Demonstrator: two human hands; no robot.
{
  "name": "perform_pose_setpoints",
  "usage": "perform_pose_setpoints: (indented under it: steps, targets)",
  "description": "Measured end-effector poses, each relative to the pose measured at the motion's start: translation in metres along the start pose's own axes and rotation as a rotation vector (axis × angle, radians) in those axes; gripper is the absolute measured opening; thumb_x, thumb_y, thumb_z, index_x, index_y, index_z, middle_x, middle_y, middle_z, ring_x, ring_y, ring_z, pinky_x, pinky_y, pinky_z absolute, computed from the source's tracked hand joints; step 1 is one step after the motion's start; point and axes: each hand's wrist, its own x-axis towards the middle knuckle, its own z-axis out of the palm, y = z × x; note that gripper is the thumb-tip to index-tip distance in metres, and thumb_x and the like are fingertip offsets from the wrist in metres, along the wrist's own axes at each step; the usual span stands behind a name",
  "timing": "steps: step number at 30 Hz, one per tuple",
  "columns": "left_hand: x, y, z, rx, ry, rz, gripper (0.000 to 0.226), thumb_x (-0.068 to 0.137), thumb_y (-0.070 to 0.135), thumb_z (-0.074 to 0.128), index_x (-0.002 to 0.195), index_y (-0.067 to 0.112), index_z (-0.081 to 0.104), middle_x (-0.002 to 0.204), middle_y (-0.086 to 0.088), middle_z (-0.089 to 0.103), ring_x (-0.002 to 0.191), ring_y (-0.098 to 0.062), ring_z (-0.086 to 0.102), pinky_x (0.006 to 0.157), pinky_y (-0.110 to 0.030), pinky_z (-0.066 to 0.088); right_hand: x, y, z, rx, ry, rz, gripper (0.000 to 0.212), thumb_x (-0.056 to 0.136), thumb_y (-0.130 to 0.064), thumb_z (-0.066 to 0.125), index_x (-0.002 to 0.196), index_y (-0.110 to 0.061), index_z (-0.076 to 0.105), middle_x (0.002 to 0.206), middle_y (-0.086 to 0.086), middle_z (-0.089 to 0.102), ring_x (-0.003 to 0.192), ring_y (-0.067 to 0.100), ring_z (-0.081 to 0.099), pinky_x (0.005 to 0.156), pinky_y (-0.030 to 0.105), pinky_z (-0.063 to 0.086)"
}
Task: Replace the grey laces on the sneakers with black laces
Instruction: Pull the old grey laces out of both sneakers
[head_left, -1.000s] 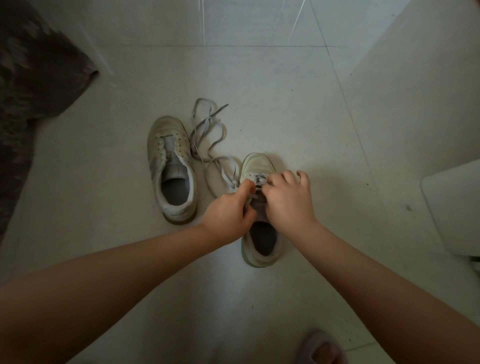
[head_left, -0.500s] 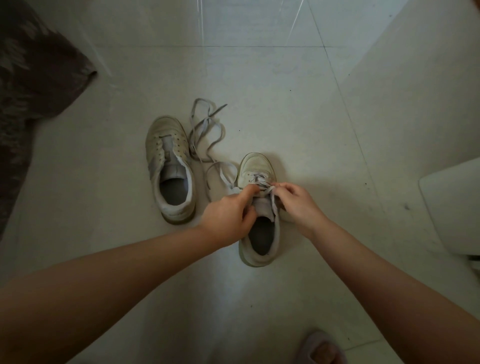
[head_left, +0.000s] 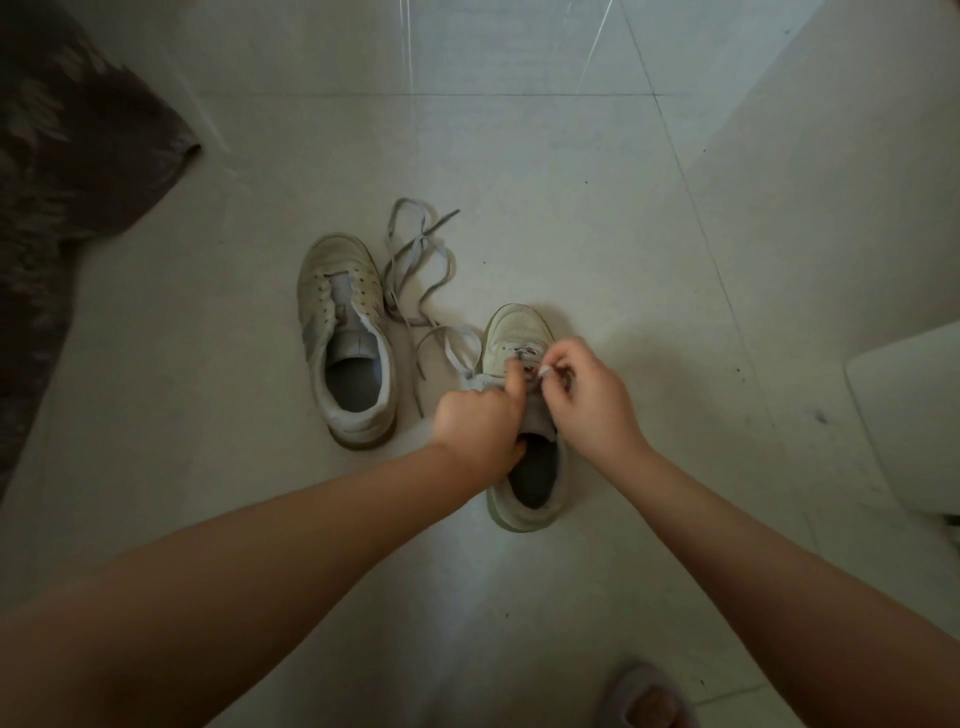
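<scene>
Grey lace on the right sneaker is pinched by both hands, left and right; a pulled-out lace and the unlaced sneaker lie beside on the floor.

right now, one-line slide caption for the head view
Both hands work the grey lace out of the right sneaker.

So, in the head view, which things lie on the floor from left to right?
Dark patterned rug → unlaced white sneaker → loose grey lace → white sneaker being worked on → pale white object at the right edge.
</scene>
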Motion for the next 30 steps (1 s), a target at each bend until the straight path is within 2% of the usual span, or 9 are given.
perform_pose_setpoints:
  steps: [4, 6, 9, 13, 17, 19, 24, 26, 30]
  targets:
    - [0.007, -0.001, 0.001, -0.069, 0.009, -0.05, 0.072, 0.092, 0.036, 0.046, 0.147, 0.009, 0.008, 0.108, -0.004, 0.065, 0.09, -0.028, 0.064, 0.061, -0.029, 0.035, 0.004, -0.005, -0.005, 0.869, 0.13, 0.694, 0.017, 0.09, -0.001, 0.052, 0.083, -0.017, 0.053, 0.081, 0.004, 0.067, 0.077, 0.015, 0.063, 0.07, 0.023, 0.049]
    - [0.006, -0.002, 0.005, -0.142, 0.01, -0.072, 0.065, 0.093, 0.037, 0.043, 0.145, 0.011, 0.012, 0.105, -0.006, 0.065, 0.089, -0.03, 0.064, 0.061, -0.03, 0.036, 0.008, -0.006, -0.008, 1.011, 0.106, 0.84, 0.017, 0.088, -0.001, 0.054, 0.08, -0.015, 0.056, 0.077, 0.005, 0.063, 0.071, 0.015, 0.06, 0.065, 0.023, 0.046]
    - [0.003, -0.004, 0.008, -0.226, 0.02, -0.097, 0.056, 0.094, 0.042, 0.041, 0.137, 0.011, 0.023, 0.106, -0.008, 0.064, 0.09, -0.03, 0.063, 0.062, -0.03, 0.038, 0.008, -0.003, -0.012, 0.647, 0.005, 0.608, 0.011, 0.086, -0.007, 0.063, 0.083, -0.017, 0.06, 0.079, 0.0, 0.062, 0.074, 0.011, 0.058, 0.072, 0.022, 0.046]
    - [0.008, -0.005, -0.001, -0.093, 0.048, -0.022, 0.072, 0.093, 0.041, 0.044, 0.147, 0.011, 0.007, 0.108, -0.007, 0.064, 0.091, -0.03, 0.064, 0.06, -0.03, 0.036, 0.007, -0.004, -0.018, 0.112, -0.145, 0.152, 0.008, 0.081, -0.011, 0.067, 0.087, -0.015, 0.064, 0.075, -0.004, 0.058, 0.07, 0.012, 0.054, 0.067, 0.024, 0.043]
    - [0.017, -0.003, -0.003, -0.042, 0.002, -0.003, 0.068, 0.094, 0.026, 0.045, 0.148, 0.009, 0.007, 0.108, -0.007, 0.064, 0.093, -0.027, 0.065, 0.061, -0.03, 0.037, 0.011, 0.003, -0.015, -0.469, -0.045, -0.339, 0.014, 0.081, -0.026, 0.054, 0.078, -0.017, 0.065, 0.075, 0.0, 0.065, 0.076, 0.025, 0.058, 0.066, 0.031, 0.038]
    - [0.016, -0.004, 0.0, -0.099, -0.027, -0.049, 0.065, 0.095, 0.021, 0.044, 0.148, 0.008, 0.009, 0.11, -0.01, 0.064, 0.094, -0.029, 0.064, 0.062, -0.033, 0.038, 0.01, 0.0, -0.016, -0.181, -0.044, -0.127, 0.021, 0.092, -0.025, 0.049, 0.077, -0.022, 0.063, 0.072, -0.001, 0.063, 0.071, 0.02, 0.055, 0.065, 0.029, 0.036]
    - [0.015, -0.006, 0.004, -0.176, -0.075, -0.091, 0.069, 0.095, 0.021, 0.043, 0.149, 0.007, 0.003, 0.111, -0.014, 0.062, 0.094, -0.032, 0.062, 0.062, -0.035, 0.04, 0.012, -0.009, -0.019, 1.05, 0.046, 0.771, 0.023, 0.095, -0.009, 0.041, 0.079, -0.013, 0.057, 0.053, -0.005, 0.053, 0.058, 0.012, 0.049, 0.058, 0.022, 0.039]
    - [0.015, -0.006, 0.004, -0.2, -0.097, -0.09, 0.07, 0.095, 0.023, 0.044, 0.149, 0.008, 0.002, 0.112, -0.014, 0.061, 0.094, -0.032, 0.062, 0.062, -0.035, 0.039, 0.011, -0.009, -0.023, 0.909, -0.009, 0.72, 0.023, 0.093, -0.007, 0.042, 0.079, -0.014, 0.059, 0.05, -0.007, 0.054, 0.059, 0.011, 0.051, 0.061, 0.022, 0.041]
    - [0.012, -0.009, 0.004, -0.22, -0.117, -0.094, 0.074, 0.094, 0.029, 0.046, 0.15, 0.011, 0.002, 0.115, -0.014, 0.06, 0.095, -0.031, 0.062, 0.063, -0.033, 0.04, 0.01, -0.002, -0.041, 0.202, -0.222, 0.283, 0.015, 0.086, -0.016, 0.059, 0.075, -0.025, 0.063, 0.052, -0.01, 0.048, 0.049, 0.001, 0.044, 0.054, 0.019, 0.038]
